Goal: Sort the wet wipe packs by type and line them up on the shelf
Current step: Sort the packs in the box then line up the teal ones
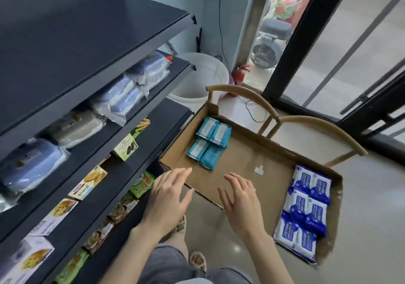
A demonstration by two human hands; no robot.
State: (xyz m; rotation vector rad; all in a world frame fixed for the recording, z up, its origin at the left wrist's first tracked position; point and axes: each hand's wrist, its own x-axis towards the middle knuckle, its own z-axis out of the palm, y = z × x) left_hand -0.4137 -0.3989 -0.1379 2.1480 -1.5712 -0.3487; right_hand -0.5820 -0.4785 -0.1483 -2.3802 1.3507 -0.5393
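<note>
Fingers of both hands are spread and hold nothing. The left hand and the right hand hover over the near edge of the cardboard box. Dark blue packs lie to the right of the right hand; teal packs lie farther ahead, nearer the left hand.

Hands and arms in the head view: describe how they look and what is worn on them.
The left hand and right hand are bare: no gloves, and no rings, bracelet or watch show. The left forearm and right forearm are uncovered down to the frame's lower edge, so no sleeve is in view. Nails look short and unpainted, though the picture is too soft to be sure.
</note>
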